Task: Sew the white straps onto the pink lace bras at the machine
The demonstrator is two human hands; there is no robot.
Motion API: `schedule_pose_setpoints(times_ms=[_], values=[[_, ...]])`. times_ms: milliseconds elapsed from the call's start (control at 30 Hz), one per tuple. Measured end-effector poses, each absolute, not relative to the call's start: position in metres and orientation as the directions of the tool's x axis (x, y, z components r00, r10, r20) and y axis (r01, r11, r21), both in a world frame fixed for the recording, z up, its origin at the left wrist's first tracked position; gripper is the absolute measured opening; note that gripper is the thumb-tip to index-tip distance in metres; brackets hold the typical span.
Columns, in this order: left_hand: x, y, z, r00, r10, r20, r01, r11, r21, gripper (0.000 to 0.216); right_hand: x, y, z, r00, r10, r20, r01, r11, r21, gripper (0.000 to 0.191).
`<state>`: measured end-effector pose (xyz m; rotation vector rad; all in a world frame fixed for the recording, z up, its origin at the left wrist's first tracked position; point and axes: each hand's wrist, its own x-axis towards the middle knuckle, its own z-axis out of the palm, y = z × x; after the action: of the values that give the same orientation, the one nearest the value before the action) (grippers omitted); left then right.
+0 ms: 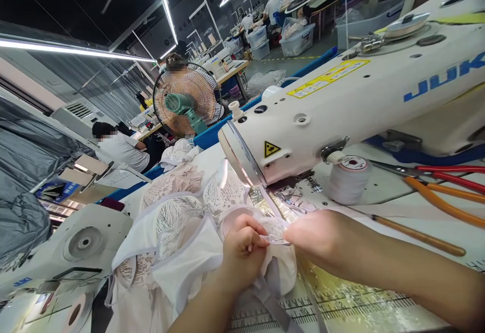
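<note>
My left hand [242, 252] is closed in a pinch on a white lace bra piece [278, 265] lying on the sewing table just in front of the needle area. My right hand [316, 234] meets it from the right, fingers pressed together on the same lace edge and a thin clear strap [278, 242]. Both hands sit below the head of the white JUKI sewing machine [341, 100]. A pile of white lace bra cups [178, 211] spreads to the left of my hands.
A spool of white thread [346, 179] stands behind my right hand. Orange and red handled scissors [443, 186] and a wooden-handled tool [417, 237] lie at the right. A ruler strip [326, 307] runs along the table. A fan [185, 100] and seated workers are beyond.
</note>
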<state>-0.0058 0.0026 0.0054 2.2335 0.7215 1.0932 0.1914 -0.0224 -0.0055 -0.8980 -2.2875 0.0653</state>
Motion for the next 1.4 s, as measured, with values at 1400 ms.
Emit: schedule_pose_setpoints(times_ms=[1400], values=[[-0.0008, 0.0017, 0.0123, 0.540, 0.757, 0.368, 0.293, -0.579, 0.761, 0.014, 0.1902, -0.0214, -0.0042, -0.598, 0.608, 0.523, 0.624, 0.762, -0.173, 0.023]])
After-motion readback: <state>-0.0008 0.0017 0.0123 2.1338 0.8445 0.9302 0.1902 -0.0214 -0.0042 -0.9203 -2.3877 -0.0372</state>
